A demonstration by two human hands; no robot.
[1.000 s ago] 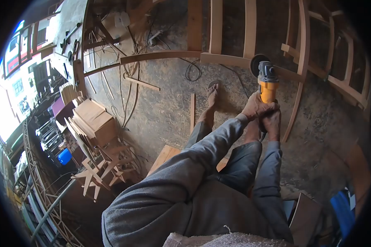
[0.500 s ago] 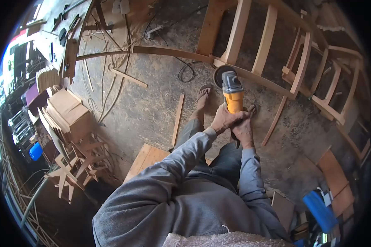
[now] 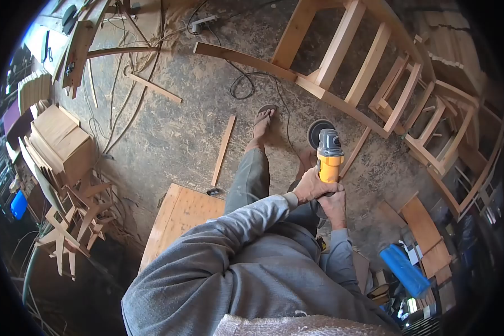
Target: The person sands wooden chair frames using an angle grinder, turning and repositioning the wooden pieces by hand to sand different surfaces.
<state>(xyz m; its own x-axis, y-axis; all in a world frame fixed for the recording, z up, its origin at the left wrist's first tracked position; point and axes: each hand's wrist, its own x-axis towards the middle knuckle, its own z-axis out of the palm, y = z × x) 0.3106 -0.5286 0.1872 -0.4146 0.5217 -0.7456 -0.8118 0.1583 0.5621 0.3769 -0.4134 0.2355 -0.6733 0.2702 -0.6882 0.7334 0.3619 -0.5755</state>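
Both hands (image 3: 321,194) (close together) outstretched.

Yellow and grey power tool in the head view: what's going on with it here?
A person in a grey long-sleeved top holds a yellow and grey angle grinder with both hands, the left hand closer to its head and the right hand at the rear. Its round dark disc appears apart from the slatted, light-brown wooden frame ahead. Whether the disc is spinning cannot be told.
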